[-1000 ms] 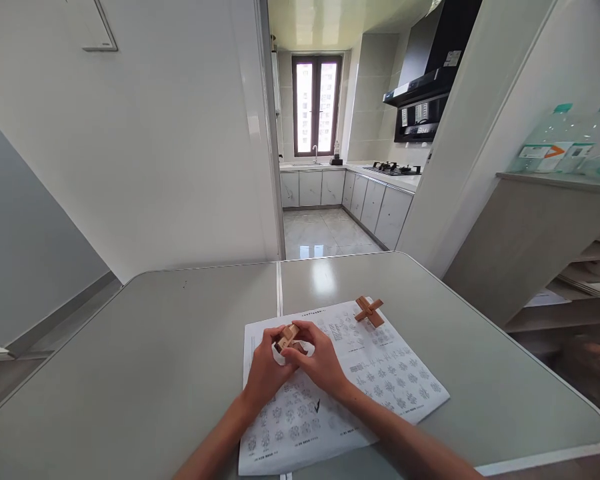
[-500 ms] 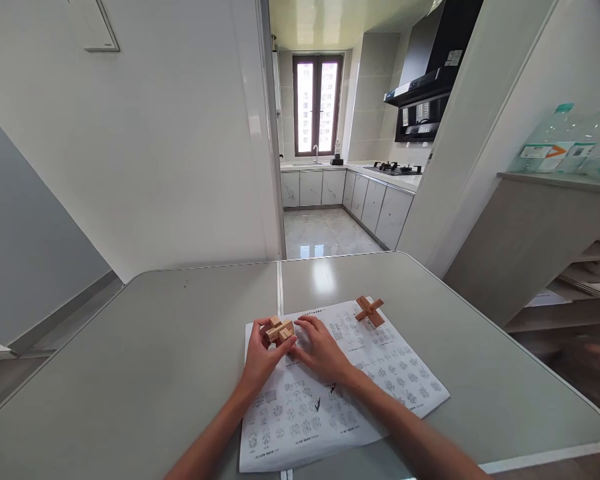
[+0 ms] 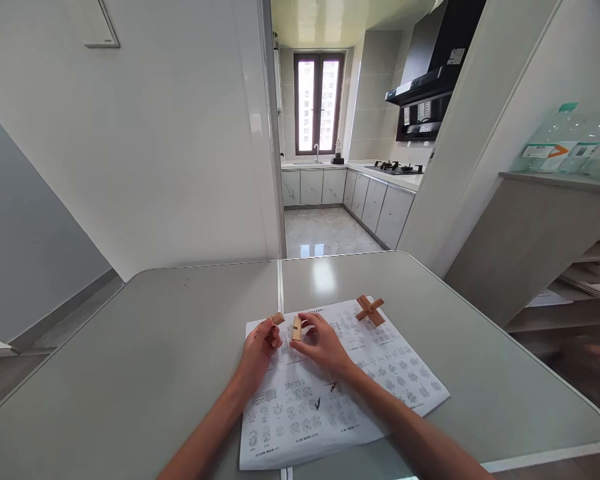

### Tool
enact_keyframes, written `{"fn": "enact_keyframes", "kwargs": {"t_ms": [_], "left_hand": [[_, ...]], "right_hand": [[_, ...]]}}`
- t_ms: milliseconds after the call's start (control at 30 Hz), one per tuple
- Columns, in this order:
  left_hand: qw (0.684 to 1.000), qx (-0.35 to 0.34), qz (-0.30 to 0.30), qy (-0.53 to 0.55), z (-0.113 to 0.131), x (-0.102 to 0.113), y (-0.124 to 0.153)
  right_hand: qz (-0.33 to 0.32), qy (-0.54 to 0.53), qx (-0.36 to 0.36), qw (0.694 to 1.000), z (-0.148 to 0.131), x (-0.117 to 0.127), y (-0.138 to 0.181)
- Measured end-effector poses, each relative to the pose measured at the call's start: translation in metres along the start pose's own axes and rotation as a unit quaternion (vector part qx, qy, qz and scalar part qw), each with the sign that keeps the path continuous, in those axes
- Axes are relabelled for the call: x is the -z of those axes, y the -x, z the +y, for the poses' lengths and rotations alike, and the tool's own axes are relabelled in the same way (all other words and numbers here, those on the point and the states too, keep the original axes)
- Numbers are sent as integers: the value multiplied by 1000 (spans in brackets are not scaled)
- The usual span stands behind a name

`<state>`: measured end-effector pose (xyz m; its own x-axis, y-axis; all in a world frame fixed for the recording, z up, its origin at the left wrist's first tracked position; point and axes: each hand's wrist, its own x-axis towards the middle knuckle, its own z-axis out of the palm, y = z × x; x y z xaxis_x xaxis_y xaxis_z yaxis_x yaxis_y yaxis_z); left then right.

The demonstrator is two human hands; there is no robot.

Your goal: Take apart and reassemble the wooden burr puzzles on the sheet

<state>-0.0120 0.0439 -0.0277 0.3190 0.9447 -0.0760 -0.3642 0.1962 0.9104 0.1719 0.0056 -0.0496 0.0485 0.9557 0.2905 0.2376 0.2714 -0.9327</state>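
My left hand (image 3: 261, 347) is closed around a wooden puzzle piece (image 3: 278, 319) whose end pokes out above the fingers; the rest of it is hidden by the palm. Between thumb and fingertips, my right hand (image 3: 325, 343) pinches a pale notched wooden block (image 3: 297, 328), held upright. A small gap separates the two pieces. Both hands are over the upper left of a printed instruction sheet (image 3: 300, 393), which carries rows of small diagrams and dark tick marks. A cross-shaped wooden puzzle (image 3: 370, 311) rests on the sheet's far right corner.
The grey table (image 3: 130, 373) has a pale seam down its middle. Beyond its far edge a doorway opens onto a kitchen. To the right, plastic bottles (image 3: 555, 143) stand on a shelf unit (image 3: 540, 247).
The wooden pieces that were together in my hands are now apart, one in each hand. My left hand has closed and turned; the cross-shaped puzzle has stayed put.
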Motion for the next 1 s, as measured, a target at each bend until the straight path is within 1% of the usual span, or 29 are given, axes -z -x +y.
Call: {"fn": "enact_keyframes", "kwargs": {"t_ms": [67, 133, 200, 300, 367, 433, 500, 567, 700, 767, 867, 1000], "left_hand": [[999, -12, 5, -35, 1, -2, 2], [995, -27, 14, -95, 2, -6, 7], [988, -36, 10, -148, 4, -10, 12], [982, -55, -14, -180, 6, -16, 17], [981, -61, -33, -183, 6, -17, 18], [981, -61, -50, -179, 5, -17, 17], [981, -59, -60, -173, 5, -16, 16], [982, -55, -60, -173, 6, -15, 16], [981, -37, -30, -188, 10, -16, 19], [981, -24, -25, -189, 11, -16, 19], [984, -13, -44, -175, 9, -14, 17], [985, -22, -75, -156, 2, -10, 12]], "right_hand": [[-12, -123, -59, 991, -4, 3, -2], [-26, -253, -104, 962, -9, 7, -3], [-44, -353, -124, 927, -12, 11, -4], [-84, -428, -137, 889, -16, 15, -3], [-104, -448, -138, 877, -16, 16, -3], [-112, -459, -130, 872, -16, 15, -2], [-114, -460, -115, 873, -14, 13, -2], [-110, -450, -96, 881, -13, 12, -1], [-99, -396, -68, 910, -16, 11, 1], [-94, -362, -52, 926, -18, 12, 2], [-89, -327, -30, 940, -19, 12, 4], [-88, -306, -17, 948, -20, 11, 6]]}}
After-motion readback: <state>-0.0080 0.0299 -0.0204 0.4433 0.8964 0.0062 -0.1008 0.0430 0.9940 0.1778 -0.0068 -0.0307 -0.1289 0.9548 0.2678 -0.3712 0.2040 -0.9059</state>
